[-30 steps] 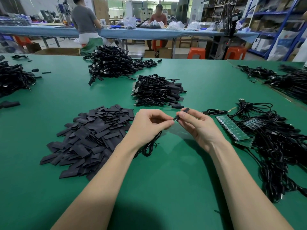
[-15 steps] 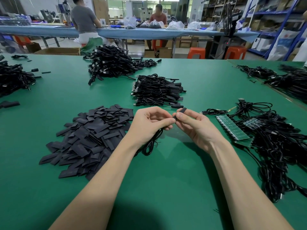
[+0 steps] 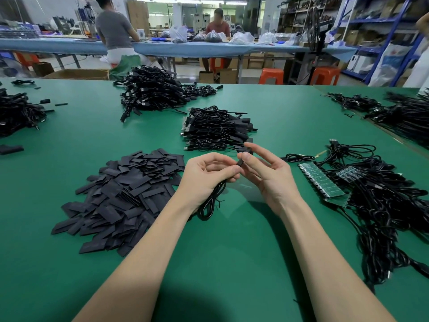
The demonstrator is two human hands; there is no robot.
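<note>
The left hand curls round a thin black coiled cable, pinching its end while the loop hangs below the palm. Just right of that pinch, the right hand nips a short flat black sleeve that touches the cable end. The step looks like sleeving the cable. The next move calls for lining up the sleeve's mouth and then pushing it leftward along the cable.
</note>
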